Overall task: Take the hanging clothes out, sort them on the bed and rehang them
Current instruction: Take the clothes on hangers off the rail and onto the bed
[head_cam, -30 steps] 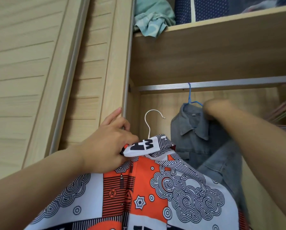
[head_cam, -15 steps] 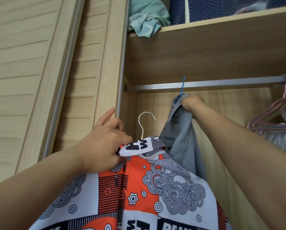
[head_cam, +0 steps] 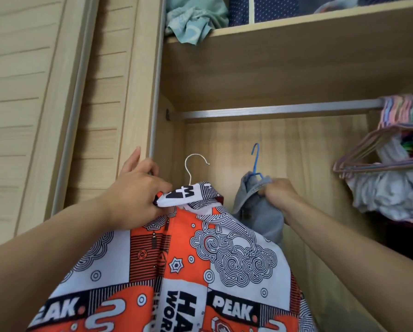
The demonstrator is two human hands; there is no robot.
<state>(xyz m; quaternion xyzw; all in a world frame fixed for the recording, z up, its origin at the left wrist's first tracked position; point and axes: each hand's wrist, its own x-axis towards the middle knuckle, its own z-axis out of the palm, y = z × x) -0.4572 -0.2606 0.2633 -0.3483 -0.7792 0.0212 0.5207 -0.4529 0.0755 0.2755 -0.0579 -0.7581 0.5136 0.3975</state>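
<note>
My left hand (head_cam: 138, 192) grips the collar of an orange, white and black patterned shirt (head_cam: 181, 267) on a white wire hanger (head_cam: 193, 165), held in front of the open wardrobe. My right hand (head_cam: 278, 191) grips the collar of a grey denim jacket (head_cam: 258, 212) on a blue hanger (head_cam: 255, 159). The blue hook is off the metal rail (head_cam: 272, 110) and well below it. The stretch of rail above both hooks is bare.
At the rail's right end hang several pink hangers (head_cam: 378, 152) with white clothes (head_cam: 392, 190) bunched below. The shelf (head_cam: 296, 27) above holds a teal cloth (head_cam: 193, 20) and a dotted navy box (head_cam: 272, 8). The sliding door (head_cam: 57, 92) stands to the left.
My right hand lifted the denim jacket's blue hanger off the rail and brought it down. The patterned shirt stayed in my left hand, about where it was.
</note>
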